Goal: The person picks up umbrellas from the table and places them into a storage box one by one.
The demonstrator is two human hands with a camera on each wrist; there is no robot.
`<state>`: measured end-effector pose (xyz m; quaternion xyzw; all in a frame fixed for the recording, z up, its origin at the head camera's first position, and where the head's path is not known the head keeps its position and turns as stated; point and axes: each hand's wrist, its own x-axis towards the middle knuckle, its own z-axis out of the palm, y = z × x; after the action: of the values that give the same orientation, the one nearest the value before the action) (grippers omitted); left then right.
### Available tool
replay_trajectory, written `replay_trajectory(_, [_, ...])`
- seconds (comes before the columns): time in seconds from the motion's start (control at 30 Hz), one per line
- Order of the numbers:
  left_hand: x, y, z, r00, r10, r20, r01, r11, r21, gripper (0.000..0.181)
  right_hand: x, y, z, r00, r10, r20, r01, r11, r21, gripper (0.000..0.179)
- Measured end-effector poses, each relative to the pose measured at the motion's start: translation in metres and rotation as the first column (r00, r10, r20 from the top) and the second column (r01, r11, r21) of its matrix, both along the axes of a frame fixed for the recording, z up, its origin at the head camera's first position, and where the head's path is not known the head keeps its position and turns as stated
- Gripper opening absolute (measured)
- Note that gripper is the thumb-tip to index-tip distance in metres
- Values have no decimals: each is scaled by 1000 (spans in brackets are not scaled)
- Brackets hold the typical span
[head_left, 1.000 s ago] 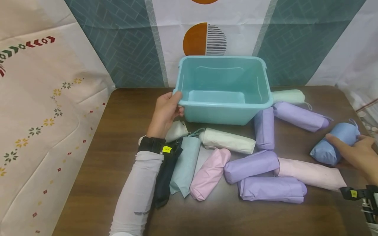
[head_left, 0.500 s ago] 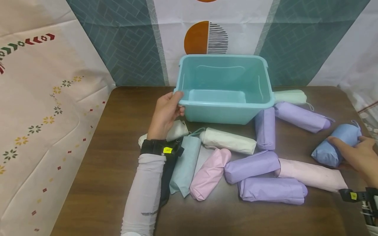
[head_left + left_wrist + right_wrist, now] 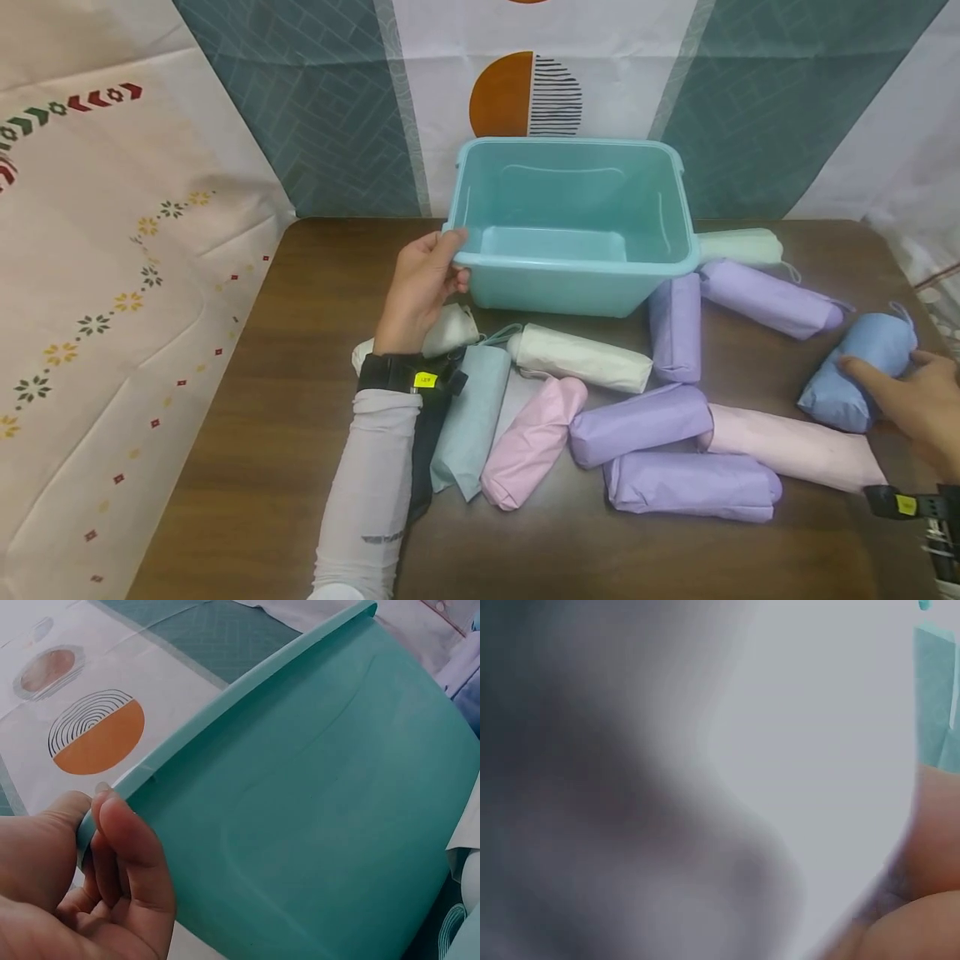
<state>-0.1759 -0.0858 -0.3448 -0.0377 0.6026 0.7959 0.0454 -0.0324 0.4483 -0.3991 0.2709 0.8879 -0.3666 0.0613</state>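
Observation:
At the far side of the table sits a light teal plastic bin (image 3: 551, 287), and nothing shows inside it. My left hand (image 3: 423, 279) pinches its near left rim; in the left wrist view, thumb and fingers (image 3: 135, 847) close over that rim. Far to the right, my right hand (image 3: 911, 400) grips a blue folded umbrella (image 3: 862, 375) in its sleeve, thumb on the near side. That umbrella lies at or close to the tabletop; I cannot tell whether it touches. A blurred pale shape blocks most of the right wrist view.
Several more sleeved umbrellas lie before the bin, among them a pink one (image 3: 532, 446), a cream one (image 3: 581, 358) and a purple one (image 3: 693, 486). A mint one (image 3: 738, 247) touches the bin's right side. Patterned cloth (image 3: 322, 100) hangs behind the table.
The blue umbrella has turned slightly in my right hand, its near end swinging toward me and to the right. My left hand keeps its hold on the bin. The head view has shifted slightly.

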Motion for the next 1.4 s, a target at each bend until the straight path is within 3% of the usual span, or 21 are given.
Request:
replay_trajectory(0.13, [0,0,0,1000,3,12,-3,1000,1,30,-1,5,-1,1000,-2,22,2,1000,-17,92])
replay_trajectory(0.33, [0,1,1,1000,7,9,-7,1000,2,28,-4,6,3,990,-64,126,83,985,-154,96])
replay_trajectory(0.47, [0,1,2,1000,8,5,-8,1000,-9,23,-6,5,6,993,-50,105,70,979,-190,95])
replay_trajectory(0.63, [1,1,2,1000,6,2,-6,999,-38,22,-9,-1,10,995,-68,70,80,980,-182,91])
replay_trajectory(0.9, [1,1,3,1000,0,23,1,998,-68,26,-12,-3,9,994,-49,102,66,984,-163,94])
replay_trajectory(1.13, [2,1,3,999,-3,39,6,998,-67,28,-12,0,12,991,-85,101,103,976,-192,97])
replay_trajectory(1.4, [1,-1,-1,1000,1,3,-1,998,-57,26,-4,-20,28,997,-56,47,60,995,-85,87])
